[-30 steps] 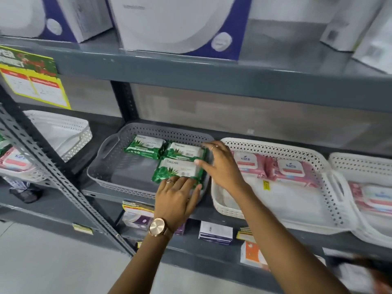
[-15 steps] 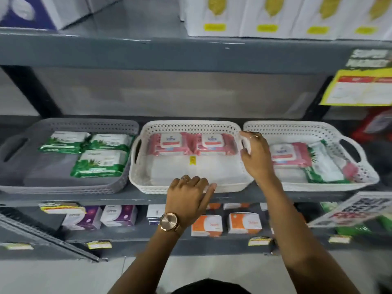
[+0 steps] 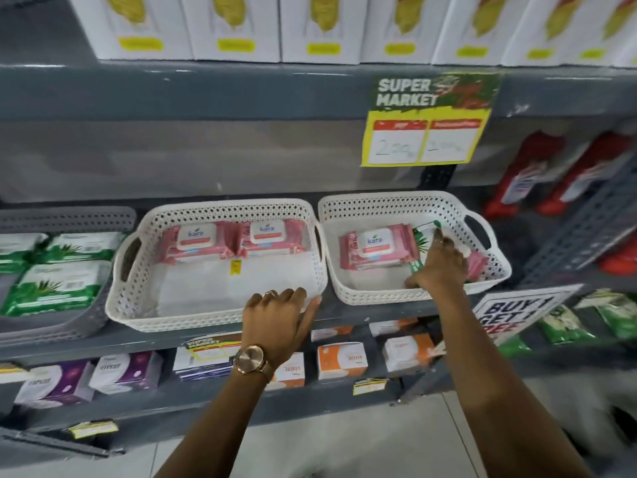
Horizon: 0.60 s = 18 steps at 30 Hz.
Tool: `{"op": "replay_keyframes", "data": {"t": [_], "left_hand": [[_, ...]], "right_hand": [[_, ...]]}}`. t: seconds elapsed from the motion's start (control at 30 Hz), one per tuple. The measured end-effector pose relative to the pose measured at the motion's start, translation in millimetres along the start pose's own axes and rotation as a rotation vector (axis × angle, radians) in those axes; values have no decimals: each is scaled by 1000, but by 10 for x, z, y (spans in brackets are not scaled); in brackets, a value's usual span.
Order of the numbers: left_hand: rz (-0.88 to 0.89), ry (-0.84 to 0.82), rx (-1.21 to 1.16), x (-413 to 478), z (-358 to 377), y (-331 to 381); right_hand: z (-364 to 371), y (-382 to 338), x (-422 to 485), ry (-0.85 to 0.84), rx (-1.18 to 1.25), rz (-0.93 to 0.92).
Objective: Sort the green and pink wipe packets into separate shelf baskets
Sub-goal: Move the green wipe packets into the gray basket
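Observation:
Three baskets stand side by side on the grey shelf. The grey basket at the left holds three green wipe packets. The middle white basket holds two pink packets at its back. The right white basket holds a pink packet, a green packet and another pink one partly hidden. My right hand reaches into this basket and lies on the green packet, fingers spread. My left hand rests flat on the middle basket's front rim, holding nothing.
White boxes line the shelf above, where a yellow and green price sign hangs. Small boxes fill the lower shelf. Red bottles and a grey upright stand at the right, with a "Buy 1" sign below.
The view swung right from the grey basket to the white ones. My right hand moved from the right basket's left rim onto the green packet inside. My left hand shifted along the middle basket's rim.

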<state>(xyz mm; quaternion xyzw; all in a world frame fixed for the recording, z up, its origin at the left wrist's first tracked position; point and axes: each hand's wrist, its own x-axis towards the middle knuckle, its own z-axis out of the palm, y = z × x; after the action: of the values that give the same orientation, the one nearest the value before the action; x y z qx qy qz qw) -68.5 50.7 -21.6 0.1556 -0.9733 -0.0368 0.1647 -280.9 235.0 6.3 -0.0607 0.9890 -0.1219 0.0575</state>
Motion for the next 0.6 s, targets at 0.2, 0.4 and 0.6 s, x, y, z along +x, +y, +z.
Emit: {"op": "replay_keyframes", "data": {"t": [0.2,0.4,0.6], "left_hand": [[21,21,6,-2,3,-1],[51,28,-18,-36,-7,-72],[54,40,-32,-123,-51,-275]], "right_hand": [[2,45,30,131,31,-42],[-90,139,-77,413,206,12],[-282,-74,-359,454,407,-110]]}}
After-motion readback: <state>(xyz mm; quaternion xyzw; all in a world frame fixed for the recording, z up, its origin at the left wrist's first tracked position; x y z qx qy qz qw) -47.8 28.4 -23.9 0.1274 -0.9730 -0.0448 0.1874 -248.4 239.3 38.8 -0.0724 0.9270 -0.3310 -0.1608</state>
